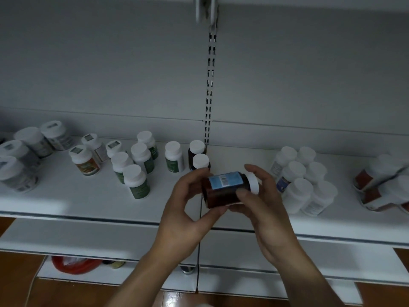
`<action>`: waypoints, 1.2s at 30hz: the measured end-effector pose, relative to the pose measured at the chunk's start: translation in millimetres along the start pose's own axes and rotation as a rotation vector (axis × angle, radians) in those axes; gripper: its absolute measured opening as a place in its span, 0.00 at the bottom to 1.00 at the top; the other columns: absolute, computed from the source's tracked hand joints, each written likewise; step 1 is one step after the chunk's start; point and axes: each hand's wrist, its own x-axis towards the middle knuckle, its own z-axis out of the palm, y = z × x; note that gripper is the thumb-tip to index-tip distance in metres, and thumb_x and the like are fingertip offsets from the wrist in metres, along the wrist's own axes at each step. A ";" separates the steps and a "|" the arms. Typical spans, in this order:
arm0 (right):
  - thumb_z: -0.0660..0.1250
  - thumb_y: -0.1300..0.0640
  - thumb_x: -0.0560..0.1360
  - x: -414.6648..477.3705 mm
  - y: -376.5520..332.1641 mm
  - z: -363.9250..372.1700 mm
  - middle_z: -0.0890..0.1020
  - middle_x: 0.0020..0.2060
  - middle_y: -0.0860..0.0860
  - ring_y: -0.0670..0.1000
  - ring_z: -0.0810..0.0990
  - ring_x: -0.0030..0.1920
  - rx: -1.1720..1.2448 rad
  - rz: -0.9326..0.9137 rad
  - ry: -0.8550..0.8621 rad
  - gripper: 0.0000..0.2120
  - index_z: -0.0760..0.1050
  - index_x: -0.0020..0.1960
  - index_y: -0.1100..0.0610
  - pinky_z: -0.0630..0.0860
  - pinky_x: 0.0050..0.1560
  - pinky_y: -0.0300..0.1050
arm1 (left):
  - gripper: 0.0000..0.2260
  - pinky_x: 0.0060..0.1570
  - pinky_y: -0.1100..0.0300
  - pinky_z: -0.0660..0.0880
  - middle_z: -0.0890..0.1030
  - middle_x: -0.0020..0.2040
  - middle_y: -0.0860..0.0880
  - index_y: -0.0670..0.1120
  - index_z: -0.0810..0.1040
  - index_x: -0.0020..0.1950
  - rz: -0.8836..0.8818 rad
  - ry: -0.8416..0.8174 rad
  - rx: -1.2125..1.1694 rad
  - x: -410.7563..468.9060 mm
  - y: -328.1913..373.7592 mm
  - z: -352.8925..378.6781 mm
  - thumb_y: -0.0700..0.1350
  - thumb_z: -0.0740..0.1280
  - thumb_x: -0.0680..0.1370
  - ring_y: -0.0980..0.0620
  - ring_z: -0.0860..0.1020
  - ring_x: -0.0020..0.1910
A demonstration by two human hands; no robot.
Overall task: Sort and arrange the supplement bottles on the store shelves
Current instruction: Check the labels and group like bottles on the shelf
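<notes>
A brown supplement bottle (223,193) with a blue label and a white cap lies on its side in the air above the white shelf (88,196), cap pointing right. My left hand (188,209) grips its base end and my right hand (265,202) grips the cap end. Just behind stand two brown bottles with white caps (198,155). To the left stand several green-label bottles (137,180), an orange-label bottle (85,161) and grey-label bottles (20,171). Right of my hands is a cluster of white bottles (303,180).
Red-label bottles (380,185) lie tipped at the far right of the shelf. A slotted upright (210,85) splits the grey back wall. Lower shelves (66,238) sit below, with a red bag (73,264) underneath and wooden floor (17,284).
</notes>
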 end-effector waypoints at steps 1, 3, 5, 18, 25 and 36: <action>0.71 0.48 0.65 1.3 -0.3 -1.5 0.84 0.51 0.46 0.48 0.83 0.52 0.055 0.049 -0.009 0.25 0.74 0.61 0.45 0.80 0.44 0.42 | 0.28 0.63 0.65 0.71 0.78 0.61 0.61 0.56 0.71 0.66 0.008 0.013 -0.012 0.4 2.1 -0.6 0.51 0.74 0.68 0.58 0.76 0.62; 0.68 0.50 0.69 2.7 -0.1 -2.6 0.85 0.50 0.51 0.49 0.83 0.48 0.158 0.141 -0.039 0.17 0.78 0.58 0.50 0.79 0.41 0.42 | 0.28 0.63 0.64 0.71 0.78 0.61 0.61 0.56 0.71 0.66 0.025 0.034 -0.045 1.9 6.9 -1.1 0.50 0.74 0.68 0.58 0.76 0.63; 0.71 0.47 0.69 3.1 1.4 -0.6 0.84 0.50 0.54 0.51 0.83 0.47 0.287 0.216 -0.092 0.20 0.80 0.58 0.54 0.79 0.41 0.43 | 0.28 0.64 0.63 0.71 0.78 0.62 0.59 0.55 0.72 0.66 0.069 0.038 -0.065 4.2 13.5 -0.7 0.48 0.75 0.68 0.55 0.76 0.64; 0.75 0.54 0.69 -4.2 7.8 3.2 0.83 0.52 0.61 0.59 0.82 0.52 0.777 0.276 -0.293 0.18 0.82 0.55 0.63 0.80 0.45 0.47 | 0.28 0.64 0.63 0.69 0.78 0.64 0.58 0.57 0.73 0.66 0.178 -0.090 -0.003 1.9 30.9 9.2 0.41 0.77 0.69 0.52 0.75 0.66; 0.71 0.44 0.71 -3.6 7.2 6.9 0.81 0.56 0.57 0.54 0.80 0.55 0.449 0.150 -0.074 0.23 0.78 0.61 0.56 0.78 0.45 0.44 | 0.29 0.62 0.60 0.73 0.77 0.65 0.55 0.54 0.70 0.69 0.104 -0.007 -0.205 0.8 22.0 8.9 0.41 0.74 0.70 0.50 0.74 0.67; 0.72 0.43 0.63 -6.5 -1.8 4.6 0.84 0.50 0.45 0.47 0.82 0.51 -0.098 -0.103 -0.005 0.22 0.78 0.55 0.48 0.80 0.47 0.42 | 0.29 0.60 0.63 0.74 0.78 0.64 0.56 0.52 0.71 0.69 -0.182 -0.058 -0.284 0.5 11.2 -7.4 0.54 0.71 0.68 0.56 0.74 0.66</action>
